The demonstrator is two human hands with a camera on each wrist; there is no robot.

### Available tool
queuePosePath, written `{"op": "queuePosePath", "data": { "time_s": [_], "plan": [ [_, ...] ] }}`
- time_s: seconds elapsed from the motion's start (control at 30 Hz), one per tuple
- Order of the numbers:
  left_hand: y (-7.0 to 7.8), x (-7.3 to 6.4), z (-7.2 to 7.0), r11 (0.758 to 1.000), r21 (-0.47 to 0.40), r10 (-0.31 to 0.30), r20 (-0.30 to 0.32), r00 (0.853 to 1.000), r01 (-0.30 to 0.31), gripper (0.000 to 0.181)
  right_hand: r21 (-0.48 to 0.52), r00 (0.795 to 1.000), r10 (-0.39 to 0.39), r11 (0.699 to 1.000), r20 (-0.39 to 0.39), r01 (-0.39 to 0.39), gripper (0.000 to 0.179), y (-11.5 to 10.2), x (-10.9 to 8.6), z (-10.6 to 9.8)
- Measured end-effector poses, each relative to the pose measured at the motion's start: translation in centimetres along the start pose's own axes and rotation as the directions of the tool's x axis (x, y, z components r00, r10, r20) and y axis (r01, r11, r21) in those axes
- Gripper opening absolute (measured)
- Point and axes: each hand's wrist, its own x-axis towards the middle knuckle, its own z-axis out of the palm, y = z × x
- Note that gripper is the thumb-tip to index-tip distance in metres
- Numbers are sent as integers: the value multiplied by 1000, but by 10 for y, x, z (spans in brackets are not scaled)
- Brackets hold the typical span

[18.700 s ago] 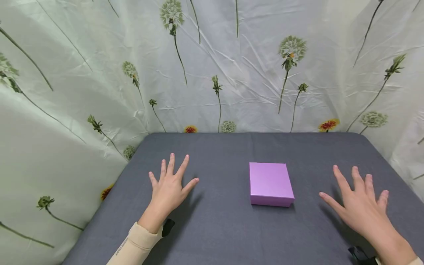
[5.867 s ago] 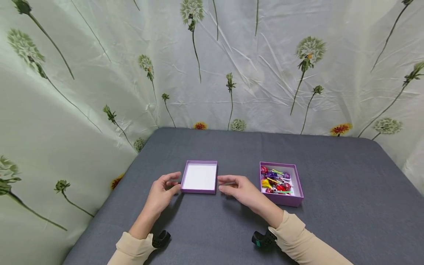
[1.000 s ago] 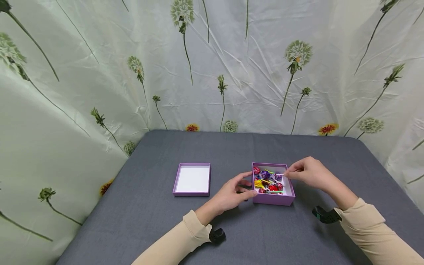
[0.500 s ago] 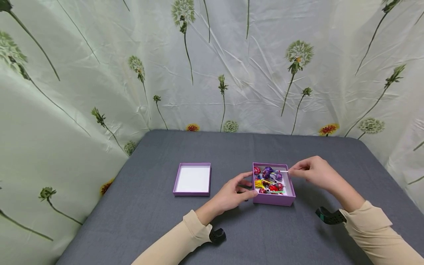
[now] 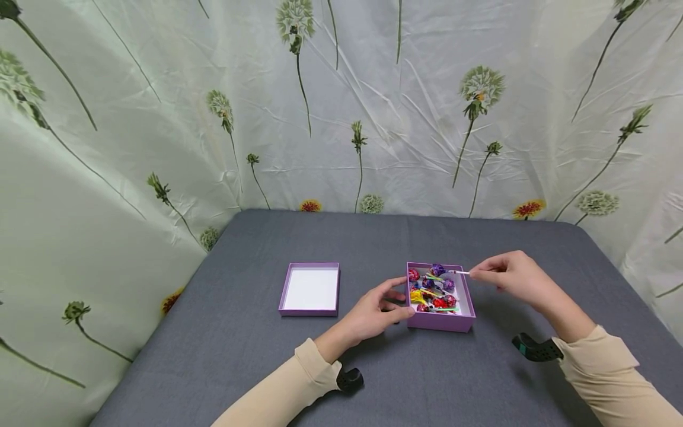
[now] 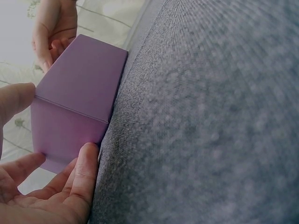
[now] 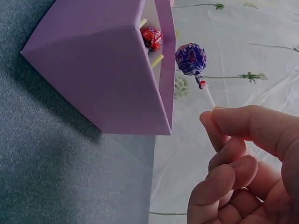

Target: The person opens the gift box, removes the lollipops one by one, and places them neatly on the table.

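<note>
A purple square box (image 5: 440, 320) sits open on the table, holding several wrapped lollipops (image 5: 434, 295) in red, purple and yellow. My right hand (image 5: 514, 279) pinches the white stick of a purple-wrapped lollipop (image 7: 191, 59) between thumb and forefinger. In the right wrist view this lollipop is up beyond the box's rim, its other fingers curled below. My left hand (image 5: 368, 314) rests against the box's left side; in the left wrist view its thumb is at the near corner and its fingertips (image 6: 88, 151) touch the side wall.
The box's lid (image 5: 308, 312) lies upturned to the left, its white inside facing up. Grey cloth covers the table (image 5: 224, 356). A white curtain (image 5: 331, 172) with printed flowers hangs behind and along the left.
The box was closed at first; its lid now lies apart. Over the last second my right hand has drawn the purple lollipop up and right. My left hand has stayed in place.
</note>
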Motion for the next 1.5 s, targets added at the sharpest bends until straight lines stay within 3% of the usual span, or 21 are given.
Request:
{"op": "queuePosePath", "data": {
  "time_s": [0.53, 1.1, 1.5],
  "plan": [
    [0, -1, 1, 1000, 3, 1, -6, 1000, -1, 65, 39, 998, 58, 998, -35, -57, 39, 15, -6, -9],
    [2, -1, 0, 1000, 13, -10, -4, 1000, 10, 65, 116, 988, 118, 988, -98, -106, 51, 52, -10, -13],
    [1, -1, -1, 1000, 2, -8, 0, 1000, 8, 65, 107, 976, 186, 979, -116, -174, 51, 72, -14, -12]
  ]
}}
